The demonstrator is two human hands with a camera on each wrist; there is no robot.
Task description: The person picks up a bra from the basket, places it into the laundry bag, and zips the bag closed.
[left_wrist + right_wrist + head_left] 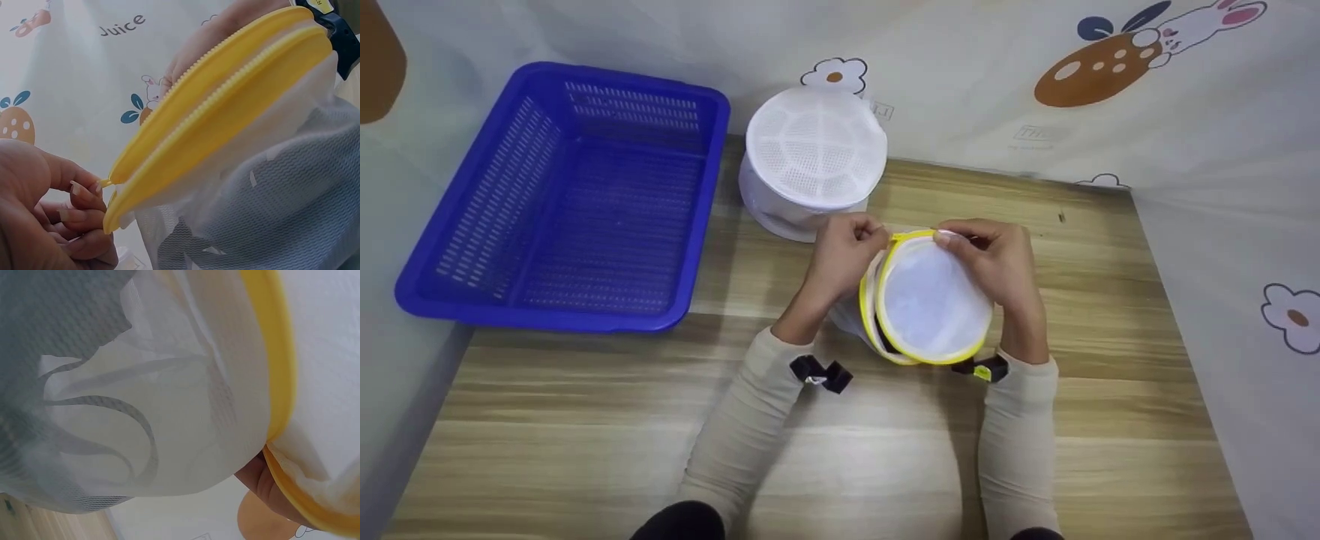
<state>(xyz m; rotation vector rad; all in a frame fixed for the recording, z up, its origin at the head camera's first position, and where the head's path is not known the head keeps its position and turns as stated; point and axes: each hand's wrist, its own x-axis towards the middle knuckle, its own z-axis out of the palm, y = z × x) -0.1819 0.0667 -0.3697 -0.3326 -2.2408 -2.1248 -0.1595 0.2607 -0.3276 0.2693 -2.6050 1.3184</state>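
A round white mesh laundry bag (937, 300) with yellow zipper edging stands between the hands, its lid parted from the body along the left side. My left hand (844, 259) pinches the yellow zipper pull (105, 183) at the far left of the rim. On the lid's far edge, the thumb and fingers of my right hand (997, 259) grip the yellow border. Through the left wrist view, the two rows of zipper teeth (194, 121) lie apart. Something dark grey shows through the mesh body (270, 191); what it is cannot be made out.
Behind the bag stands a white mesh cylinder (817, 150) with a round top. A blue plastic basket (709, 187) with slotted walls sits at the left. Printed white sheeting (960, 90) hangs along the back and sides of the wooden tabletop (1110, 315).
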